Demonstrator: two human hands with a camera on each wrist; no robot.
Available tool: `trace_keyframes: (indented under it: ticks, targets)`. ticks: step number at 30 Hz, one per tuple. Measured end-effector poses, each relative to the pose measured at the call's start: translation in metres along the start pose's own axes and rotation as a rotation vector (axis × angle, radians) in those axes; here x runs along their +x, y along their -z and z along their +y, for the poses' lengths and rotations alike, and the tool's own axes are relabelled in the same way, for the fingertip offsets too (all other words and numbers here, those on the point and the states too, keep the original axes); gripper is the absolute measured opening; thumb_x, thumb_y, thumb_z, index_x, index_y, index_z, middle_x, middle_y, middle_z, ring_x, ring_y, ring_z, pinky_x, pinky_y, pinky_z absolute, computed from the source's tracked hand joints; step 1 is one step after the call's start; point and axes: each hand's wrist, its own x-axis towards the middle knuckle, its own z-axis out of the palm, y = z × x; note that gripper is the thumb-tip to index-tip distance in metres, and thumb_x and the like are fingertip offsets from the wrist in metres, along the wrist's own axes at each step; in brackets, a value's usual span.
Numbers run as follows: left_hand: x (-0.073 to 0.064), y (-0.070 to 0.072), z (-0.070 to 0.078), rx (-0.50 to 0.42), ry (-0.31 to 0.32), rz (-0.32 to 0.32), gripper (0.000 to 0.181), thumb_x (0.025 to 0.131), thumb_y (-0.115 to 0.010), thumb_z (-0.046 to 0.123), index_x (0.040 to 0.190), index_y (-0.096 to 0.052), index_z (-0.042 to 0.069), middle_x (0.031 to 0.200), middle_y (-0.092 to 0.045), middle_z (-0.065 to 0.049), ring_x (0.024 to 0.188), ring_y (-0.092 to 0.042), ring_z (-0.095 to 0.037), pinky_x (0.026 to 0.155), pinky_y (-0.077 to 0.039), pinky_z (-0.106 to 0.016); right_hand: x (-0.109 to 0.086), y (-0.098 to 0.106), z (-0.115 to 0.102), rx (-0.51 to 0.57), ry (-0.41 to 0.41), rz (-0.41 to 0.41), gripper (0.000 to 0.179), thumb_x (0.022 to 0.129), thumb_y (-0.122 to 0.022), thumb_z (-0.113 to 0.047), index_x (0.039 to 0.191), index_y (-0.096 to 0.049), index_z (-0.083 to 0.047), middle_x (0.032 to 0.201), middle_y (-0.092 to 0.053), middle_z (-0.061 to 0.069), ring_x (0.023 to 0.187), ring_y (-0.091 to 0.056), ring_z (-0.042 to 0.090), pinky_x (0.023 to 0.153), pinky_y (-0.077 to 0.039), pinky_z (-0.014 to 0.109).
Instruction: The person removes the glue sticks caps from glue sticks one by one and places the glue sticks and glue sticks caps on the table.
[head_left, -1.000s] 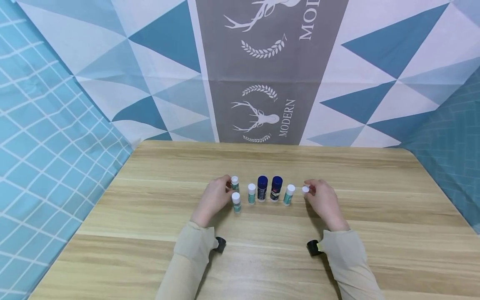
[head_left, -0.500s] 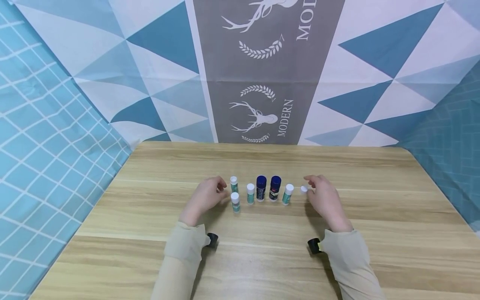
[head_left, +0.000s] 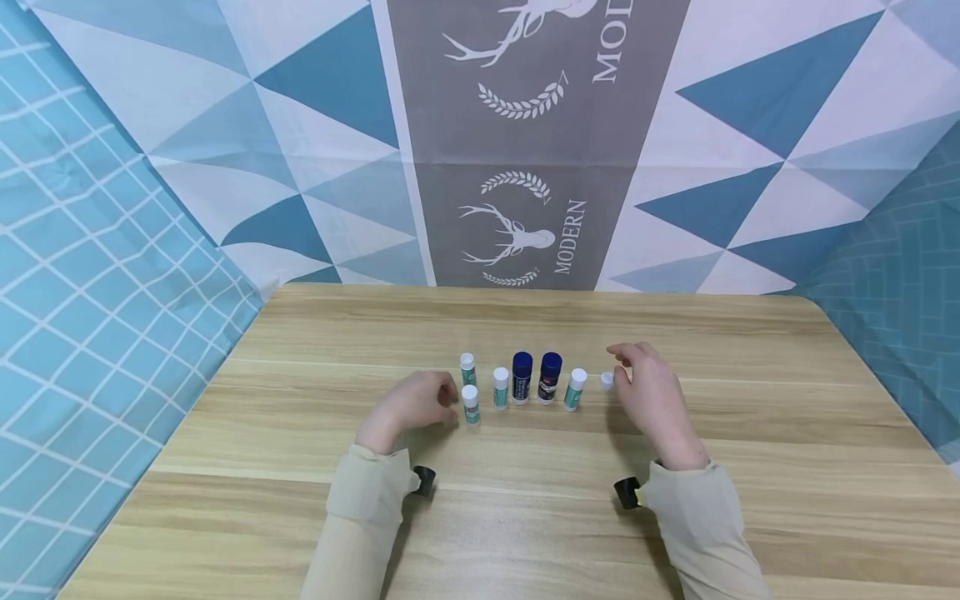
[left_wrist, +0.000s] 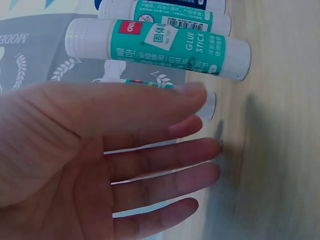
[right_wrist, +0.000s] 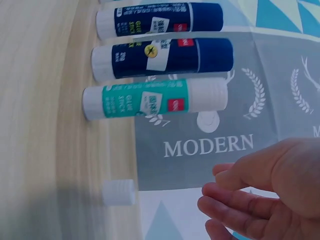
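My left hand (head_left: 411, 407) is held empty beside the near-left glue stick (head_left: 471, 406), which is teal with a white cap. In the left wrist view its fingers (left_wrist: 170, 155) are loosely extended, with the thumb across the view. Behind that hand a further teal glue stick (left_wrist: 150, 83) is partly hidden by the thumb; in the head view it stands upright at the back left. My right hand (head_left: 651, 398) hovers, fingers relaxed and holding nothing, just right of a small white cap (right_wrist: 119, 192) standing on the table.
Between the hands stand a teal glue stick (head_left: 501, 388), two dark-blue glue sticks (head_left: 522, 379) and another teal one (right_wrist: 145, 99), all upright in a row. The wooden table (head_left: 525, 517) meets a patterned cloth backdrop (head_left: 517, 167) at its far edge.
My left hand has let go of the back-left glue stick and moved left, then nearer to me. My right hand has released the white cap and lifted slightly away; the cap stays standing.
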Motion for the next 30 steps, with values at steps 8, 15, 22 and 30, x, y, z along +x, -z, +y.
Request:
trace_keyframes:
  ticks: [8,15,22,30]
  targets:
    - [0.003,-0.005,0.000,-0.021,-0.096,-0.037,0.025,0.070,-0.077,0.022,0.085,-0.059,0.014,0.077,-0.057,0.002,0.069,-0.049,-0.013,0.065,-0.043,-0.028,-0.004,0.004,-0.028,0.052,0.062,0.057,0.023,0.086,-0.056,-0.005,0.107,-0.062,0.000,0.101,-0.061,0.015,0.092,-0.057,0.030,0.073,-0.049,0.042]
    - [0.003,-0.012,-0.002,-0.047,-0.148,-0.006,0.029,0.068,-0.078,0.029,0.084,-0.057,0.016,0.074,-0.054,0.003,0.066,-0.047,-0.013,0.060,-0.040,-0.028,-0.009,-0.001,-0.063,0.115,0.249,0.128,0.019,0.080,-0.064,-0.002,0.099,-0.065,-0.002,0.094,-0.064,0.010,0.085,-0.060,0.021,0.074,-0.051,0.034]
    - [0.001,-0.014,-0.002,-0.040,-0.134,-0.004,0.028,0.069,-0.078,0.027,0.086,-0.058,0.016,0.076,-0.057,0.000,0.067,-0.048,-0.013,0.061,-0.040,-0.028,-0.011,-0.026,-0.087,0.097,0.383,0.052,0.016,0.080,-0.066,-0.003,0.095,-0.068,-0.008,0.090,-0.063,0.002,0.074,-0.057,0.011,0.064,-0.049,0.023]
    - [0.001,-0.013,-0.003,-0.014,-0.188,0.024,0.023,0.072,-0.076,0.026,0.087,-0.061,0.017,0.077,-0.058,0.006,0.068,-0.050,-0.010,0.064,-0.042,-0.027,-0.011,-0.051,-0.101,0.076,0.450,-0.068,0.017,0.081,-0.066,-0.011,0.098,-0.067,-0.011,0.094,-0.062,-0.003,0.070,-0.054,0.008,0.061,-0.046,0.020]
